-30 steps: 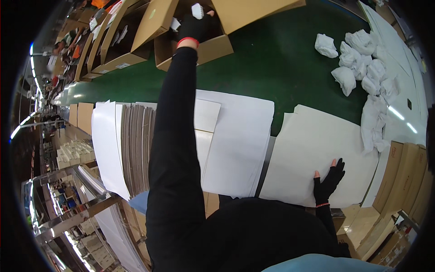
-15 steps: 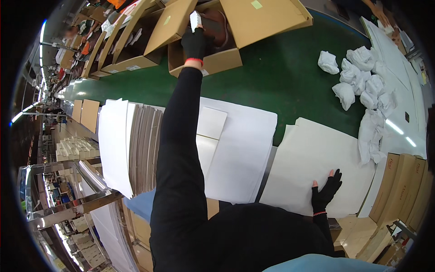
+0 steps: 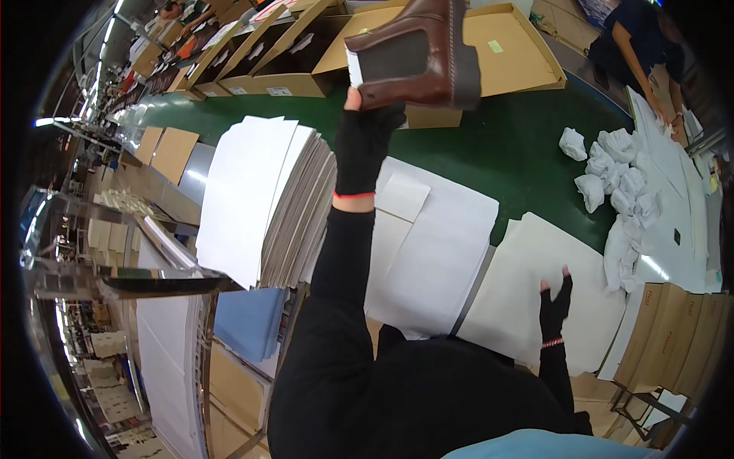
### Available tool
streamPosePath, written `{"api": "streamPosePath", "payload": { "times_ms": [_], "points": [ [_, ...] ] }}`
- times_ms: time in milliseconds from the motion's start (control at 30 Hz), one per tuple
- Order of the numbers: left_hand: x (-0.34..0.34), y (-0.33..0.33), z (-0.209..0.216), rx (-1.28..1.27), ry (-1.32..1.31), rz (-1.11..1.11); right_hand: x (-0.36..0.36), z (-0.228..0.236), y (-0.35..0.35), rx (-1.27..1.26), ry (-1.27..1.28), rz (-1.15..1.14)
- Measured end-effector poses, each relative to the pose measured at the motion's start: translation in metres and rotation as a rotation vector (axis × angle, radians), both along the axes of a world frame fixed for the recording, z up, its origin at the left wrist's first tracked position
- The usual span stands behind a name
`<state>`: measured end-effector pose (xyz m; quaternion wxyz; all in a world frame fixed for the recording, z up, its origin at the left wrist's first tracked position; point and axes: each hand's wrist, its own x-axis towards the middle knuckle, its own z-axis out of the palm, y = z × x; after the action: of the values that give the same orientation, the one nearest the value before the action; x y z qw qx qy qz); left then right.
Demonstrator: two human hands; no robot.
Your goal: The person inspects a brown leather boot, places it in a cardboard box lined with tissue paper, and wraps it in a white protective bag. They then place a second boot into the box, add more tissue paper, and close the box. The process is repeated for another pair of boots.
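Note:
My left hand (image 3: 363, 145), in a black fingerless glove, is closed on the shaft of a brown leather boot (image 3: 442, 73). The boot has a dark elastic side panel and a thick dark sole. It hangs raised over an open cardboard box (image 3: 516, 52), hiding much of the box. White material (image 3: 354, 69) shows at the top of the shaft by my thumb. My right hand (image 3: 554, 307), gloved alike, has its fingers apart over a stack of off-white paper sheets (image 3: 520, 283); whether it touches them I cannot tell.
White crumpled paper wads (image 3: 612, 164) lie on the green table (image 3: 527, 138) at right. Sheet stacks (image 3: 245, 191) stand left of my arm. More open boxes (image 3: 287, 80) line the far left. Closed brown boxes (image 3: 665, 329) stand at right. Another person (image 3: 638, 46) works at far right.
My left hand has drawn the boot up out of the box and nearer to me. My right hand's fingers point more upward; the whole view has shifted.

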<state>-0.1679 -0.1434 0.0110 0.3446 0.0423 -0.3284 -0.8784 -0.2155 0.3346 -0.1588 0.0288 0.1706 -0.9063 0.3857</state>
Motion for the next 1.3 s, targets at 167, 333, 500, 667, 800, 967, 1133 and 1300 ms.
{"api": "streamPosePath", "payload": {
  "times_ms": [167, 333, 500, 667, 800, 967, 1133, 1300],
  "points": [
    [0.036, 0.059, 0.008, 0.089, -0.033, 0.012, -0.020, 0.110, -0.129, -0.659, -0.456, 0.365],
    [0.054, 0.095, 0.005, 0.122, -0.072, -0.037, -0.004, 0.187, -0.200, -0.919, -0.538, 0.710],
    [0.065, 0.098, -0.021, 0.079, 0.120, -0.240, 0.008, 0.216, -0.210, -0.971, -0.537, 0.764],
    [0.072, 0.102, -0.018, -0.100, -0.004, -0.214, 0.020, 0.229, -0.207, -0.928, -0.474, 0.544],
    [0.078, 0.100, 0.002, -0.317, -0.217, -0.100, 0.028, 0.233, -0.206, -0.953, -0.385, 0.511],
    [0.071, 0.084, 0.009, -0.802, -0.442, 0.605, 0.025, 0.211, -0.199, -0.820, -0.127, 0.357],
    [0.066, 0.075, 0.034, -1.278, -0.361, 1.052, 0.034, 0.211, -0.199, -0.839, -0.027, 0.276],
    [0.056, 0.075, 0.046, -1.416, -0.338, 1.135, 0.043, 0.217, -0.197, -0.625, 0.201, 0.249]
  ]
}}
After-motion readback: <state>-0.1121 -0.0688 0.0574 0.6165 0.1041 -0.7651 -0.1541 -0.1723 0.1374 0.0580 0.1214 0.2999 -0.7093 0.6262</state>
